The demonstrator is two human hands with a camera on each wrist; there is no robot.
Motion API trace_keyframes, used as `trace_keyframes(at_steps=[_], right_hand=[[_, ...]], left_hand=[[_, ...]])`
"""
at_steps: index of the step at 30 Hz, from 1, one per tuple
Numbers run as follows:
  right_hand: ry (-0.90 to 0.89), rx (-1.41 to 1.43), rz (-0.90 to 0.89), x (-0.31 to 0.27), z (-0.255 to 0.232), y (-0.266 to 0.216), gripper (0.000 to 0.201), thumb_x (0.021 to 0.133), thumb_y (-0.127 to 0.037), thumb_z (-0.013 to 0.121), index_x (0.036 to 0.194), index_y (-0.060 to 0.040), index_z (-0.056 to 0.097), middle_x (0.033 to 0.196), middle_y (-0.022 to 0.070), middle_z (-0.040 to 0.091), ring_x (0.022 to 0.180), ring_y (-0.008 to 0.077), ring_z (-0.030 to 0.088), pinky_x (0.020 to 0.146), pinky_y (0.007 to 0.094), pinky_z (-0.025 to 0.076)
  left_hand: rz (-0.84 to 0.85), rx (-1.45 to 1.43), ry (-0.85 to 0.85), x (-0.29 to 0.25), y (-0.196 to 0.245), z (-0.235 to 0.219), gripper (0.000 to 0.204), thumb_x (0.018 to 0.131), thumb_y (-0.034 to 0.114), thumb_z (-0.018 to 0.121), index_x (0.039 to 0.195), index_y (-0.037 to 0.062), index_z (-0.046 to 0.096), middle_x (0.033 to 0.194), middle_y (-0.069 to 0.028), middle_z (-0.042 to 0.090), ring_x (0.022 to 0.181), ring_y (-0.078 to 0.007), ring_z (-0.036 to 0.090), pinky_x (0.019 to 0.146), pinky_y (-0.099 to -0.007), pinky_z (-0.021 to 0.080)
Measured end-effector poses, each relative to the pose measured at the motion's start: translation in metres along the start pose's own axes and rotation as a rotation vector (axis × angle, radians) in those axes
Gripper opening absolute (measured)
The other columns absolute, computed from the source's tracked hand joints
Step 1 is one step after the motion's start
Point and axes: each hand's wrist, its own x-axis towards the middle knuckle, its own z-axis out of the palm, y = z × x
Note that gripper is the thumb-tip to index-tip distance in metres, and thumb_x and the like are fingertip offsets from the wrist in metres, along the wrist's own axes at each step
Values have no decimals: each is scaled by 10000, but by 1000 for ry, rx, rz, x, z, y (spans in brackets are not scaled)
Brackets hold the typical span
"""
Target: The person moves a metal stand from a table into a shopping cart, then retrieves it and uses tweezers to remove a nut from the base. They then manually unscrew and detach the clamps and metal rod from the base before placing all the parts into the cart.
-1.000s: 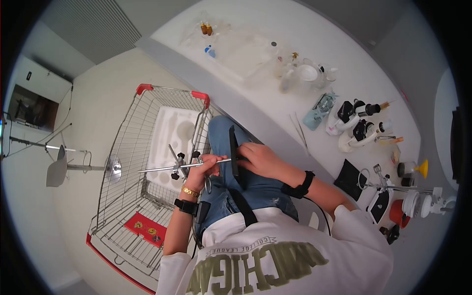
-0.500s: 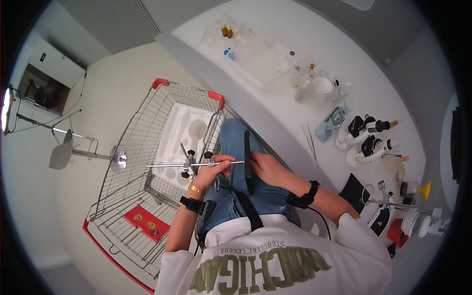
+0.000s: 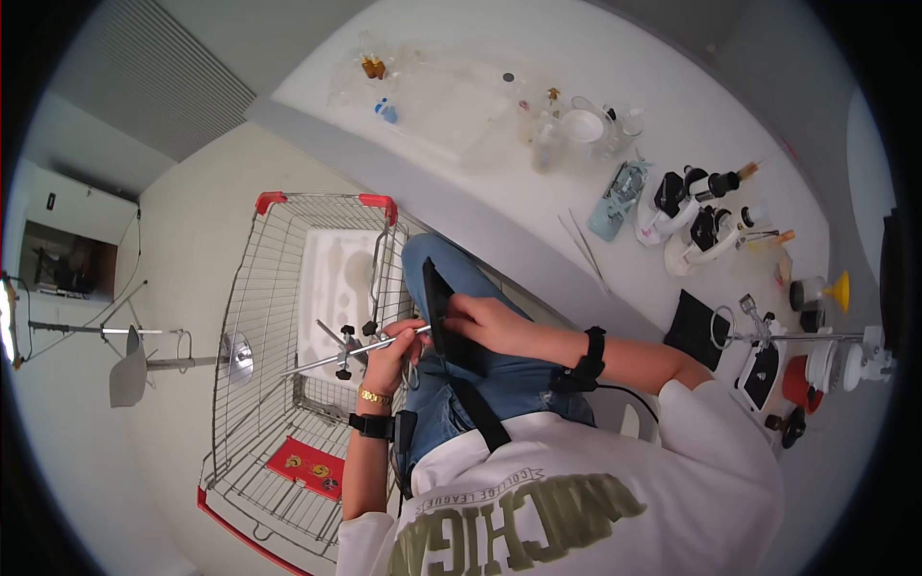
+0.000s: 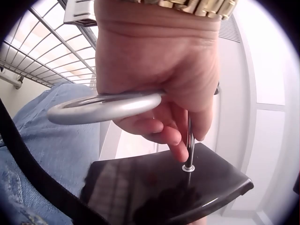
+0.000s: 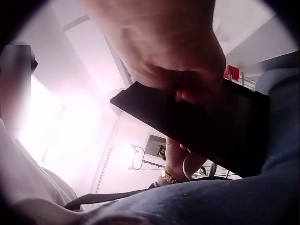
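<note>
A metal rod (image 3: 317, 362) runs from the cart side to a black base plate (image 3: 437, 307) tilted above the thigh. The left hand (image 3: 388, 360) curls round the rod close to the plate. In the left wrist view the rod's end meets the plate (image 4: 136, 183) at a small round collar, and a metal ring (image 4: 105, 110) hangs by the palm. Clamps with black knobs (image 3: 344, 360) sit on the rod beyond the left hand. The right hand (image 3: 488, 324) is at the plate's other face, fingers bent against its middle; its fingertips are mostly hidden in the right wrist view.
A shopping cart (image 3: 230, 384) with a white foam tray (image 3: 331, 288) inside stands left of the legs. On the white table (image 3: 461, 173) at the right are glassware, tweezers (image 3: 584, 252), microscopes (image 3: 701, 230), a black pouch (image 3: 693, 331) and another ring stand (image 3: 797, 336).
The head view has shifted. The rod and plate have tilted, with the rod's far end now lower than its plate end. Both hands remain at the rod and plate.
</note>
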Motion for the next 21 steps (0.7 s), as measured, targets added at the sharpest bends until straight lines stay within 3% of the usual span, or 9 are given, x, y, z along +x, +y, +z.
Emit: trace_keyframes(at_steps=[1, 4, 8, 11, 14, 16, 17, 19, 21], right_hand=[[54, -43, -153, -1, 1, 3, 225, 922, -218, 572, 891, -5, 510, 768, 171, 583, 727, 384, 585, 655, 427, 454], [41, -170, -290, 2, -1, 10, 196, 907, -191, 581, 908, -12, 502, 816, 171, 588, 788, 385, 591, 690, 429, 464], [49, -226, -308, 4, -1, 16, 231, 921, -226, 566, 869, -8, 508, 767, 175, 584, 734, 397, 590, 677, 450, 468], [0, -244, -102, 5, -1, 11, 288, 939, -268, 538, 837, 0, 525, 727, 194, 591, 687, 417, 586, 640, 460, 468], [-113, 63, 199, 7, -7, 0, 331, 951, -298, 514, 830, 9, 546, 711, 211, 608, 674, 422, 598, 614, 469, 465], [-260, 375, 530, 9, -12, -2, 328, 947, -298, 521, 848, 13, 551, 727, 210, 618, 700, 409, 611, 620, 458, 471], [-260, 375, 532, 7, -10, 1, 328, 947, -298, 521, 848, 13, 551, 727, 210, 618, 700, 409, 611, 620, 458, 471], [39, -252, -74, 4, -7, 8, 302, 943, -288, 523, 879, 7, 536, 717, 207, 604, 685, 414, 600, 622, 467, 470], [61, -331, -204, 4, -9, 10, 285, 941, -273, 520, 897, 8, 522, 724, 219, 596, 695, 429, 589, 630, 479, 466]], left_hand=[[-10, -19, 14, 0, 0, -1, 275, 945, 209, 571, 1100, -7, 644, 850, -100, 670, 584, -108, 518, 536, -229, 435], [-27, -20, 18, 0, -1, -1, 273, 945, 209, 571, 1101, -3, 644, 842, -100, 667, 572, -111, 517, 537, -228, 433], [-32, -6, 9, 1, 2, 0, 274, 944, 207, 573, 1103, -5, 644, 832, -96, 668, 575, -111, 523, 543, -227, 434], [-31, 11, 16, 4, 3, 2, 277, 943, 207, 574, 1103, -9, 644, 826, -93, 669, 576, -109, 528, 547, -226, 436], [-34, 9, 10, 4, 6, 5, 282, 940, 208, 580, 1103, -12, 645, 820, -90, 670, 575, -108, 528, 547, -225, 436], [-33, 15, 10, 4, 6, 5, 283, 938, 207, 583, 1103, -14, 646, 820, -91, 670, 575, -107, 528, 549, -224, 437], [-28, 22, 12, 4, 6, 5, 284, 936, 206, 585, 1103, -15, 646, 820, -91, 670, 576, -106, 528, 550, -223, 438], [-28, 21, 16, 5, 6, 6, 287, 935, 207, 588, 1104, -16, 648, 818, -91, 671, 577, -106, 530, 553, -223, 440], [-25, 20, 22, 6, 7, 5, 289, 934, 209, 591, 1105, -17, 649, 816, -92, 671, 578, -105, 531, 556, -223, 442]])
